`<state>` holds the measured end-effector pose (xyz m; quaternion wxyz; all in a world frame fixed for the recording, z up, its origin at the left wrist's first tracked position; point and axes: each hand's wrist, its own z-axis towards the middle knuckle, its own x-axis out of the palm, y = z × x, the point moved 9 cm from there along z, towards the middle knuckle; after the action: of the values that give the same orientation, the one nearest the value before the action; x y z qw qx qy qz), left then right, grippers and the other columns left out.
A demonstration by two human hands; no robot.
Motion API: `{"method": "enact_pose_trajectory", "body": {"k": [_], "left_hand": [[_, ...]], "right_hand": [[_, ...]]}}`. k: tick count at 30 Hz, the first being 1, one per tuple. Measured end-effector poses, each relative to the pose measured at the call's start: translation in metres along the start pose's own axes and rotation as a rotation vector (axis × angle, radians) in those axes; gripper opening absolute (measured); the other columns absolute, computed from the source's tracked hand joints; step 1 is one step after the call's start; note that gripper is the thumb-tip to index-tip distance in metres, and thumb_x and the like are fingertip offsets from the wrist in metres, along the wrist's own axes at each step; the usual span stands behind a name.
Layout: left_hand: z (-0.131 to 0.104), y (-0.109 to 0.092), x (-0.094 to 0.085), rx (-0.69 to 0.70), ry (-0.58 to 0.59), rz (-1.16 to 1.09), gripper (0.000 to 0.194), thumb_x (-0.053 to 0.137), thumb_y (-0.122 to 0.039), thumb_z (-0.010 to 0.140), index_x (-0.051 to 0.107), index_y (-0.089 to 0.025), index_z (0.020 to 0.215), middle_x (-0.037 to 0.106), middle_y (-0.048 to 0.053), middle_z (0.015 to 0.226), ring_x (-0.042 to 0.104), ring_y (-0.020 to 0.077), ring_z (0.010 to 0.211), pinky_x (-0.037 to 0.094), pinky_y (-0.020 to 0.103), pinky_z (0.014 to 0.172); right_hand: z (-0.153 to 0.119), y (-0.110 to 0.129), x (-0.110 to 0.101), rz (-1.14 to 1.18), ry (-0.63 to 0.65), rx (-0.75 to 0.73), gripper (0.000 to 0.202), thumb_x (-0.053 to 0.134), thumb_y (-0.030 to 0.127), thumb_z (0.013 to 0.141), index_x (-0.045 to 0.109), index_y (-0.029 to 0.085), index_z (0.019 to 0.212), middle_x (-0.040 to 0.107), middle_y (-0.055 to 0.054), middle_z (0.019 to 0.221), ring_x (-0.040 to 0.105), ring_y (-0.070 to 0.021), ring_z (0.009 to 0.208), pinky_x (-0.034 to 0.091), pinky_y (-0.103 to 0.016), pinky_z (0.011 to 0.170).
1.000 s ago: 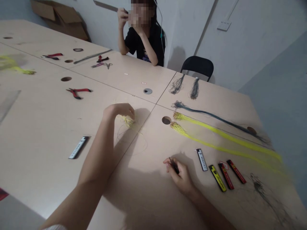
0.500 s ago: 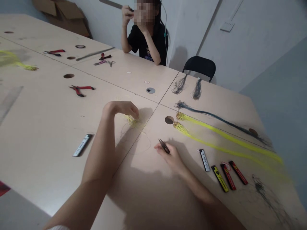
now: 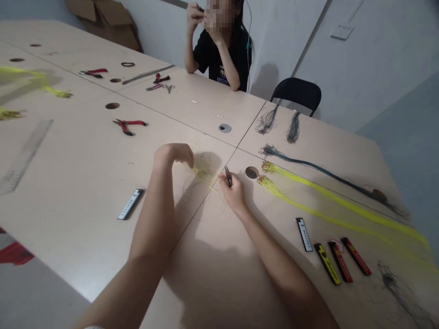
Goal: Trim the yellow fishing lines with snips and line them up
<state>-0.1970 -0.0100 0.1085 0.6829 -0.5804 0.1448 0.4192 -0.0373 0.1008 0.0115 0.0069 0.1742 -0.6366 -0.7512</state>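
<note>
My left hand (image 3: 182, 153) is bent down at the wrist with its fingers curled together, beside a loose tangle of fine yellow thread (image 3: 203, 172) on the table. Whatever is between those fingertips is hidden. Gripped in my right hand (image 3: 233, 191) is a small dark pointed tool (image 3: 228, 176) that looks like thread snips, its tip pointing away from me. The right fingertips are just right of the yellow tangle. Thin dark loops of line (image 3: 195, 194) lie on the table below the tangle, between my two arms.
Yellow strand bundles (image 3: 315, 210) and a dark bundle (image 3: 318, 167) stretch across the right side. Several lighters (image 3: 327, 264) lie nearer me; another lighter (image 3: 131, 204) is left. Red-handled pliers (image 3: 129, 125), a ruler (image 3: 27, 155) and a cable hole (image 3: 252, 172) are around. A person (image 3: 219, 55) sits opposite.
My right hand has moved forward and left with the dark tool, close to the yellow tangle. My left hand has drawn slightly off the tangle, uncovering more of it. The view has shifted left.
</note>
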Motion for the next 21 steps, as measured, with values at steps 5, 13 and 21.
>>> {"method": "enact_pose_trajectory", "body": {"k": [5,13,21], "left_hand": [[-0.017,-0.038,-0.002,0.082,0.006,0.156,0.062,0.056,-0.024,0.070,0.045,-0.036,0.130,0.054,0.002,0.137,0.045,0.0260,0.135,0.038,0.037,0.107],[-0.025,-0.071,-0.001,0.111,0.032,0.165,0.067,0.056,-0.023,0.072,0.042,-0.037,0.136,0.052,0.002,0.140,0.044,0.0268,0.136,0.039,0.037,0.107],[-0.019,-0.080,-0.005,0.098,0.017,0.119,0.066,0.053,-0.018,0.073,0.043,-0.037,0.135,0.054,0.002,0.139,0.046,0.0263,0.135,0.036,0.039,0.111]], "right_hand": [[-0.001,0.002,-0.001,0.043,-0.018,-0.066,0.010,0.054,0.022,0.079,0.064,0.019,0.080,0.059,0.001,0.070,0.051,-0.0124,0.059,0.042,-0.024,0.060],[0.000,-0.001,0.002,0.029,-0.028,-0.116,0.011,0.055,0.023,0.081,0.065,0.019,0.081,0.062,0.000,0.072,0.051,-0.0121,0.058,0.042,-0.024,0.059],[0.000,-0.001,0.001,0.024,-0.031,-0.127,0.011,0.055,0.023,0.082,0.065,0.020,0.080,0.067,-0.001,0.075,0.056,-0.0134,0.061,0.044,-0.024,0.059]]}}
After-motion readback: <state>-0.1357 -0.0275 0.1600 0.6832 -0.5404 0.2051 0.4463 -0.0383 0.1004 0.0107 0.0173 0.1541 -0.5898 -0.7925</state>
